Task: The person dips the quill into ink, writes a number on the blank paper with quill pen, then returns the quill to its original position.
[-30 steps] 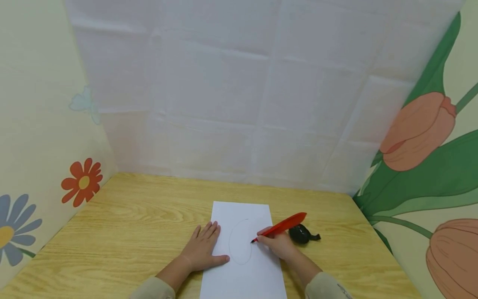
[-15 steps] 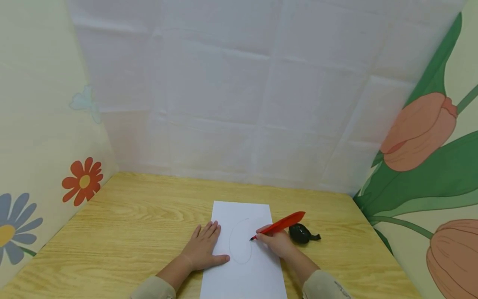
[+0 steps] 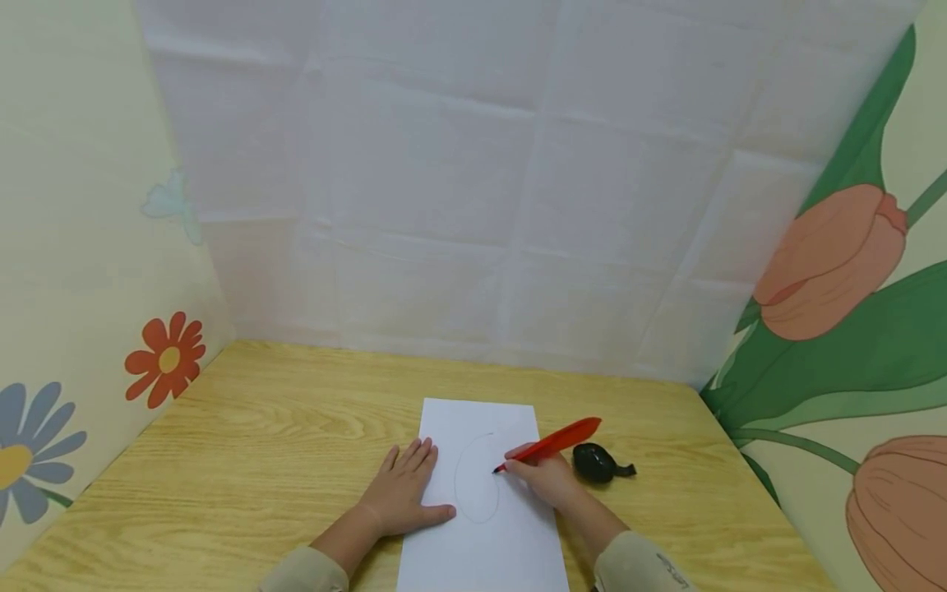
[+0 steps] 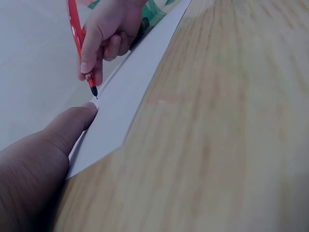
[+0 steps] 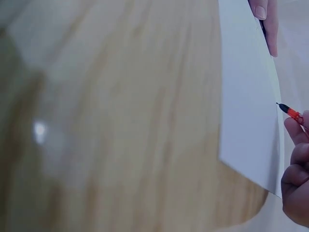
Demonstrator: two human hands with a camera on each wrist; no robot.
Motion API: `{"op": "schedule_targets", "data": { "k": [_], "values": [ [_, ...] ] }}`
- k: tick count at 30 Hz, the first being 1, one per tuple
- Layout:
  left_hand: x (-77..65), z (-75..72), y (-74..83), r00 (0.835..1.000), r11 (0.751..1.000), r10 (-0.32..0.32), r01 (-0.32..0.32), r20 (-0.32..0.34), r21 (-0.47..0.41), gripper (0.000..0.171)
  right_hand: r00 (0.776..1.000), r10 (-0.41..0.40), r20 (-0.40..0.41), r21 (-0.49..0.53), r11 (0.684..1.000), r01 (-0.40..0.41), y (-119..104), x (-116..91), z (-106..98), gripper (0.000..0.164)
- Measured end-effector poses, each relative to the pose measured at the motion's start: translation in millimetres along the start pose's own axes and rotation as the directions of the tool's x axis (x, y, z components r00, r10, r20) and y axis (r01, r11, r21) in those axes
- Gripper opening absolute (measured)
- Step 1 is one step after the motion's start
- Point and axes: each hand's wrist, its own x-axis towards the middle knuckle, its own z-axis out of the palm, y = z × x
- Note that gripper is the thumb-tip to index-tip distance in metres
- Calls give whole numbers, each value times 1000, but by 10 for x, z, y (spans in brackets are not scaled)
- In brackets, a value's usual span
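Note:
A white sheet of paper (image 3: pixel 484 555) lies lengthwise on the wooden table, marked with a thin oval line (image 3: pixel 455 481) that is broken at its upper right. My right hand (image 3: pixel 549 478) pinches a red feather-shaped pen (image 3: pixel 565 437) near its black tip. That tip (image 4: pixel 95 94) points down at the paper, by the oval's right side in the head view. My left hand (image 3: pixel 403 495) rests flat with fingers spread over the sheet's left edge, thumb on the paper. In the right wrist view, the curled fingers (image 5: pixel 297 166) of my right hand show around the pen.
Just right of my right hand sits a glossy black rounded object (image 3: pixel 594 464) with a short stem. The wooden table (image 3: pixel 296 411) runs back to a creased white sheet (image 3: pixel 444 205). Flower-painted panels (image 3: pixel 814 353) stand at both sides.
My right hand and the pen tip have shifted slightly up and left over the paper, along the oval's right side. My left hand and the sheet have stayed put.

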Motion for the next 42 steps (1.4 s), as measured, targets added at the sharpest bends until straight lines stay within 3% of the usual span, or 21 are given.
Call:
{"op": "schedule_targets", "data": {
  "k": [42],
  "values": [
    [-19,-19,22,1000,1000,-4,4,5,-14,104,999,34,22,12,999,-34,-46,140,114,19]
  ]
}}
